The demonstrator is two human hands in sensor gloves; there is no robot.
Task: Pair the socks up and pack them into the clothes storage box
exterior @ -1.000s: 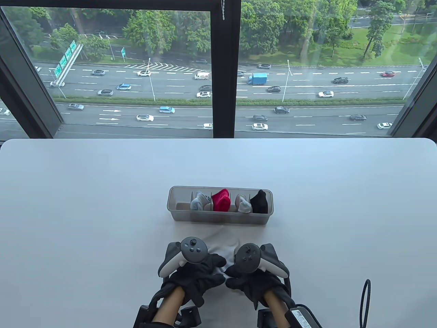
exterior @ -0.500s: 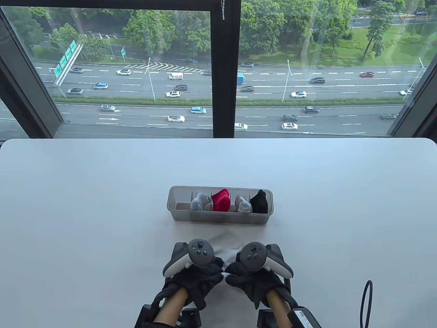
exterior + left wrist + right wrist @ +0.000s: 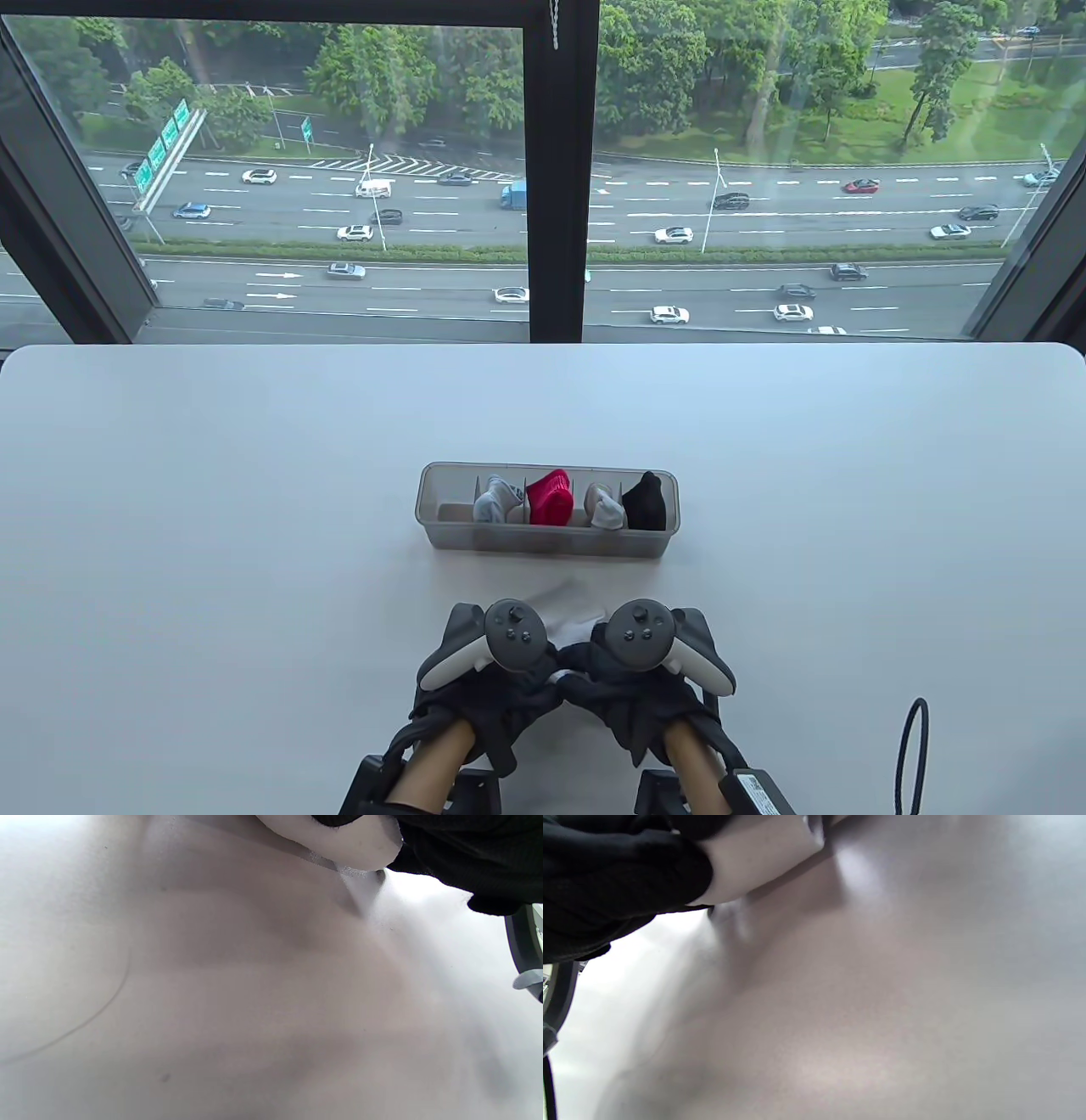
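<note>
A white sock bundle (image 3: 567, 618) lies on the table just in front of the storage box (image 3: 441, 536). My left hand (image 3: 517, 683) and my right hand (image 3: 598, 679) sit side by side over its near end, fingers curled into the cloth. The wrist views show the white sock (image 3: 348, 844) (image 3: 759, 861) pinched under black gloved fingers close to the tabletop. The clear box has divided compartments: the leftmost one looks empty, then come a grey-white pair (image 3: 496, 499), a red pair (image 3: 550, 497), another grey-white pair (image 3: 606, 507) and a black pair (image 3: 646, 501).
The white table (image 3: 212, 509) runs back to a large window. A black cable loop (image 3: 915, 747) hangs at the near right edge.
Both hands have drawn closer together and slid forward along the white sock, gathering it. Less of the sock shows beyond the trackers now.
</note>
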